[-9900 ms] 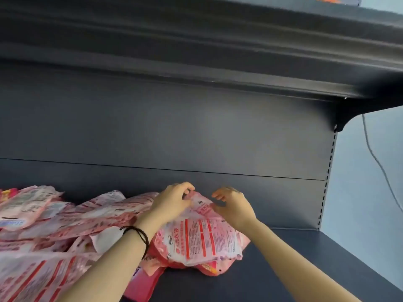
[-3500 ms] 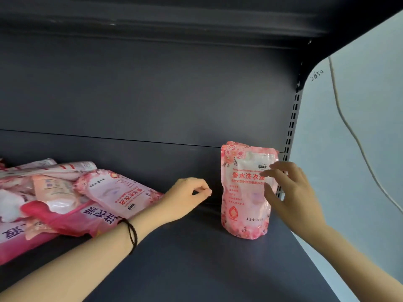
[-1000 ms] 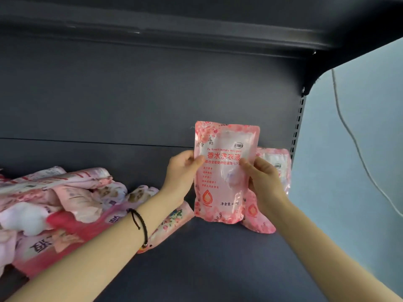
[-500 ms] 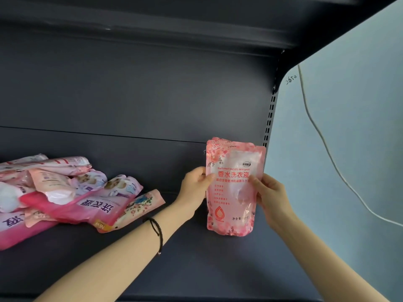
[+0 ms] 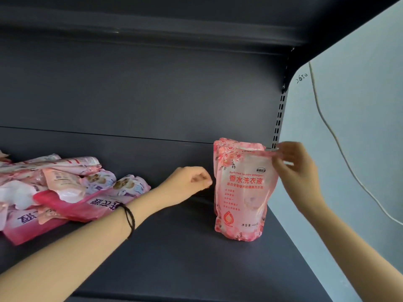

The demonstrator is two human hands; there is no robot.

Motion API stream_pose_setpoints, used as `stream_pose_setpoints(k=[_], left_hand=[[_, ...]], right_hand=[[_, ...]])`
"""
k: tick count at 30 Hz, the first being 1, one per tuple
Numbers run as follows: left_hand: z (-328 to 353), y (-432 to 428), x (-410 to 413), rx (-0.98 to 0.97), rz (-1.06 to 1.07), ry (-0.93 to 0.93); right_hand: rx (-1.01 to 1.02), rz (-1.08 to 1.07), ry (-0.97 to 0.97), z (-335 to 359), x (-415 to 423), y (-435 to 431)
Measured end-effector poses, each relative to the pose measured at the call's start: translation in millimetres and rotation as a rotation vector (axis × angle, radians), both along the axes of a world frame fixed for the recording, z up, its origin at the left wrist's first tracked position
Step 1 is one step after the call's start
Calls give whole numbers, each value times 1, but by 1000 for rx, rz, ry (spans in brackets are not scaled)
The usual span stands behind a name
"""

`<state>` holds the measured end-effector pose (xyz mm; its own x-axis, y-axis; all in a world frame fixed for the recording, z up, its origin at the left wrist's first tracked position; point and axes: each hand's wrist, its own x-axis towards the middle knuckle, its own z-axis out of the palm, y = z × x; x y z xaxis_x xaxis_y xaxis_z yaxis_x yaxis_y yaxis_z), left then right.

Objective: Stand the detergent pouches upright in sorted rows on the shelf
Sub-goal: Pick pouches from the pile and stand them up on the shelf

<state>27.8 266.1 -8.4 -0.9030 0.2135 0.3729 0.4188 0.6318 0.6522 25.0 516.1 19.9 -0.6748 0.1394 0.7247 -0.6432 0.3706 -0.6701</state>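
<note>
Two pouches (image 5: pixel 242 192) standing at 3 o'clock, front reading "Perfumed laundry detergent"; right hand (image 5: pixel 294 168) pinching its corner, left hand (image 5: pixel 185 182) curling loosely, empty.

- One view only: a wide-angle camera worn on the head.
- It faces forward into a dark shelf bay, roughly square to the back panel (image 5: pixel 141 94) and tipped slightly down. The shelf board (image 5: pixel 185 262) fills the 6 o'clock half of the frame, and the underside of the upper shelf (image 5: pixel 152 16) spans 12 o'clock.
- It is close, within arm's reach. Forearms enter from 7 and 5 o'clock; the left hand (image 5: pixel 187 182) is near centre and the right hand (image 5: pixel 293 168) at 3 o'clock.
- The front pouch (image 5: pixel 242 192) stands just right of centre, and the pile of pouches (image 5: pixel 65 192) is cut off at 9 o'clock.
- A pale wall (image 5: pixel 359 127) takes up 2 to 4 o'clock.
- Straight edges bow near the frame border.
</note>
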Motion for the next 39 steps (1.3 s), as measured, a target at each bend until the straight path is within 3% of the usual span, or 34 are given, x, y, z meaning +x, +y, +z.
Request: stream_pose_setpoints(k=[4, 8, 11, 14, 20, 24, 30, 33, 39], left_hand=[[14, -44, 10, -452, 112, 38], [24, -92, 17, -839, 213, 114], [23, -127, 18, -1001, 232, 128], [20, -159, 15, -1079, 219, 147], [19, -216, 2, -1172, 128, 176], [23, -246, -5, -1156, 57, 161], [6, -267, 8, -968, -210, 58], [-1, -278, 10, -922, -218, -31], [-1, -283, 10, -770, -216, -104]], right_hand=[[478, -146, 277, 28, 6, -15], [923, -68, 370, 39, 6, -51], [1164, -36, 474, 36, 5, -88], [1225, -81, 551, 31, 2, -127], [1344, 55, 451, 11, -14, -199], [1442, 77, 284, 1, -16, -248], [1477, 281, 5, -29, 2, -300], [1486, 284, -112, -43, 15, -321], [1464, 161, -87, -66, 20, -342]])
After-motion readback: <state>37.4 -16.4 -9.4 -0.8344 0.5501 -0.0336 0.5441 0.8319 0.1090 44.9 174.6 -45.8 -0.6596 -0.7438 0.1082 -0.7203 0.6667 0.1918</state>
